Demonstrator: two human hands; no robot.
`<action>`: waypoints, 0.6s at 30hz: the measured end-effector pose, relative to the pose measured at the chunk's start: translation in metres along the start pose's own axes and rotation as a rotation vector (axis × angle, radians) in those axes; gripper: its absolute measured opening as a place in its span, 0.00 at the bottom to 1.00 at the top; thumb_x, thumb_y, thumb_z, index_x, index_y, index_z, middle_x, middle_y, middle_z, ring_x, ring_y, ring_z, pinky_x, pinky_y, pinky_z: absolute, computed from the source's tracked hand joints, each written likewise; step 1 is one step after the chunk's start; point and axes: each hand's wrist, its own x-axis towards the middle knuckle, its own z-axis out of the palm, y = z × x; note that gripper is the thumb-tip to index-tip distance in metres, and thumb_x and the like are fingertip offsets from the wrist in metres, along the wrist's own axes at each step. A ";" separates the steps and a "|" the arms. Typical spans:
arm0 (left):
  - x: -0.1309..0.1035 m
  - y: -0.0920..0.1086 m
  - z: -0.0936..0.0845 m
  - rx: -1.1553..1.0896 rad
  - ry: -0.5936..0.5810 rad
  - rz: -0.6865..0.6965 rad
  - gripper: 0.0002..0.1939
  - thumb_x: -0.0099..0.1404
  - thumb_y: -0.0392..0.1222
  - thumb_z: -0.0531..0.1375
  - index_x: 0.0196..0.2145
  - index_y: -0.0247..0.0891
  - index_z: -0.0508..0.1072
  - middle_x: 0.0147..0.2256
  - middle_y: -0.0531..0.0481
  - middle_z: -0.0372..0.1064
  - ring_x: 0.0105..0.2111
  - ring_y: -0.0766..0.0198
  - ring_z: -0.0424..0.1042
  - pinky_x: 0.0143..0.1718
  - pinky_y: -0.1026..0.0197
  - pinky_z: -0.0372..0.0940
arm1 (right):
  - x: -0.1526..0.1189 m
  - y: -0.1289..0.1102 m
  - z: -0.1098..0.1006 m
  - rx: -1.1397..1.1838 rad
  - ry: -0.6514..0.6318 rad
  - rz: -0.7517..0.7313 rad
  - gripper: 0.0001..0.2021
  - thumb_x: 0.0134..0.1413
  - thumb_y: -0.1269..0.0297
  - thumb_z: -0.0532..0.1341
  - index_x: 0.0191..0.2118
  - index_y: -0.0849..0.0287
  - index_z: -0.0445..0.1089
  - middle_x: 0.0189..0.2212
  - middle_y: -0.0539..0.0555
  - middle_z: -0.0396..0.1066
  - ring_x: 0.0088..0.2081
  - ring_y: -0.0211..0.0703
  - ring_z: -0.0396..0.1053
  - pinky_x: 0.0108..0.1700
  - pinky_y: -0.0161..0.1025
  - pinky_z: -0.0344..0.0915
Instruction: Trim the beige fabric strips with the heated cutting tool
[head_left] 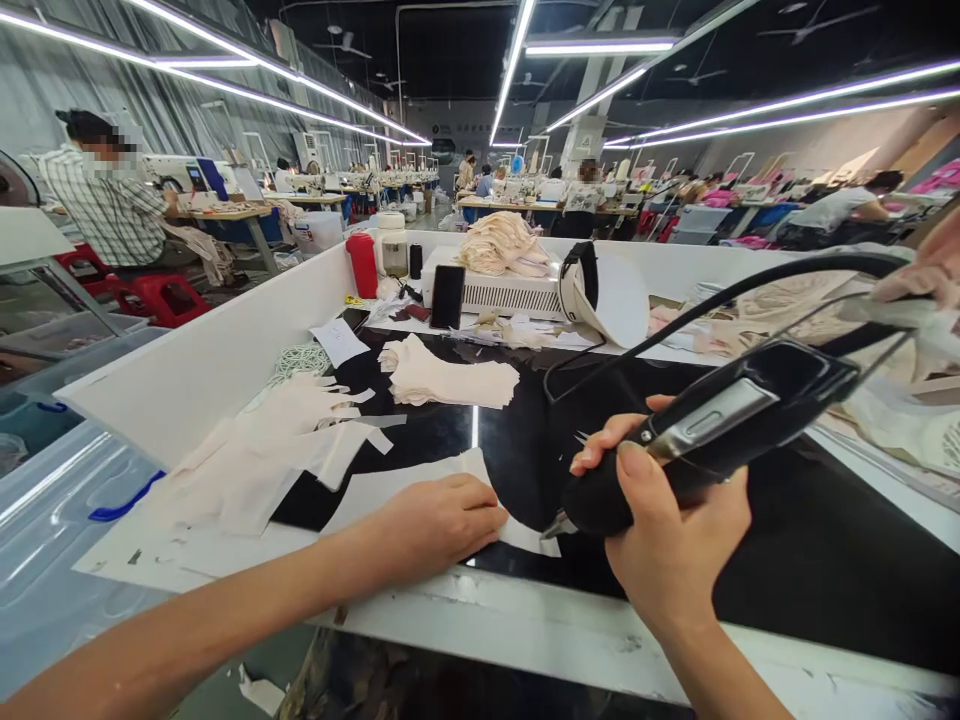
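My right hand (671,540) is wrapped round a black corded handheld tool (697,430) with a silver panel. The tool's narrow metal tip (556,527) points down and left, at the right end of a cream fabric piece (412,490). That fabric lies on the glossy black tabletop. My left hand (442,520) presses on the same piece near its front edge, fingers bent and held together; the thumb is hidden. Behind it sits a stack of cream fabric pieces (450,375). More cut fabric (255,450) is heaped on the left, its ends fanned out.
A white box-like unit (510,290) at the back carries a bundle of fabric (502,243). Near it are a phone (448,297), a red cup (362,265) and a white visor (607,300). A black cable (720,290) arches right. White side panels (217,370) border the table.
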 end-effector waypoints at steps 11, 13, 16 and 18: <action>-0.007 0.002 -0.007 0.071 -0.070 -0.007 0.12 0.82 0.44 0.57 0.56 0.38 0.73 0.50 0.43 0.75 0.48 0.54 0.77 0.49 0.55 0.76 | -0.006 0.002 0.000 -0.011 -0.021 -0.006 0.21 0.57 0.56 0.75 0.52 0.50 0.71 0.34 0.45 0.77 0.28 0.39 0.74 0.34 0.41 0.75; -0.008 0.002 -0.005 0.090 -0.057 0.002 0.13 0.82 0.46 0.57 0.57 0.39 0.73 0.50 0.43 0.74 0.48 0.53 0.77 0.48 0.55 0.76 | -0.005 0.002 0.000 -0.016 -0.020 -0.009 0.21 0.58 0.56 0.75 0.52 0.51 0.71 0.34 0.45 0.77 0.28 0.39 0.74 0.33 0.40 0.75; -0.010 0.002 -0.002 0.111 -0.040 0.009 0.13 0.82 0.47 0.57 0.56 0.39 0.73 0.50 0.42 0.74 0.47 0.53 0.78 0.47 0.55 0.77 | -0.004 0.002 0.001 -0.025 -0.018 -0.011 0.20 0.57 0.56 0.76 0.51 0.51 0.71 0.33 0.45 0.77 0.28 0.39 0.74 0.33 0.40 0.75; -0.011 0.002 0.000 0.119 -0.029 0.010 0.13 0.82 0.47 0.57 0.56 0.39 0.73 0.49 0.43 0.74 0.47 0.53 0.77 0.46 0.55 0.77 | -0.003 0.002 0.002 -0.029 -0.018 -0.002 0.19 0.57 0.55 0.76 0.50 0.51 0.72 0.33 0.45 0.77 0.28 0.39 0.74 0.33 0.40 0.75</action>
